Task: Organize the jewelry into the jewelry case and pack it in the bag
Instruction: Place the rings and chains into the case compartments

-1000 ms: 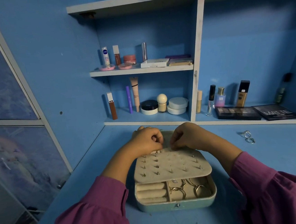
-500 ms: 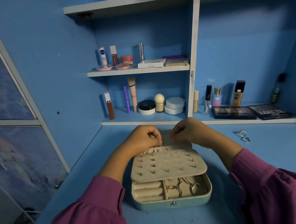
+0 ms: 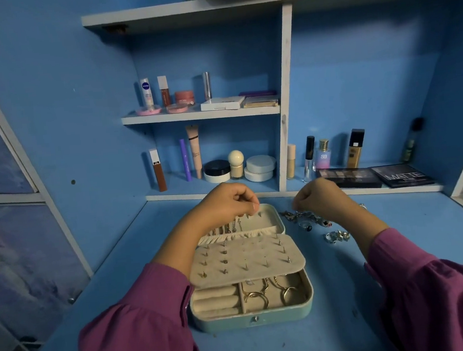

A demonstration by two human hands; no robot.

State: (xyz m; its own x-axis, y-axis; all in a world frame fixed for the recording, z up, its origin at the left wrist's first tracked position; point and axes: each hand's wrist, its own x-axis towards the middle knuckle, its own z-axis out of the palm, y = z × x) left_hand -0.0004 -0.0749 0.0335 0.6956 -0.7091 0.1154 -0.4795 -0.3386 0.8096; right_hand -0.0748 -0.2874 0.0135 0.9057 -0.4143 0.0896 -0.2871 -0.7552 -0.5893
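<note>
— Two hands logged, left to right. Risk?

— Chain tangling or slipping, should either pinch loosen above the jewelry case [image 3: 252, 319].

— Pose?

— Left hand [image 3: 227, 204] is raised over the open lid, fingers curled, thumb and forefinger pinched; item too fine to identify. Right hand [image 3: 318, 196] likewise curled above loose jewelry [image 3: 309, 218] on the worktop [image 3: 269, 350]; contents cannot be told.

Item pinched in left hand [image 3: 227, 204] too small to tell.

Probably a home dressing nook: blue shelves [image 3: 200, 114] lined with cosmetics [image 3: 146, 94].
</note>
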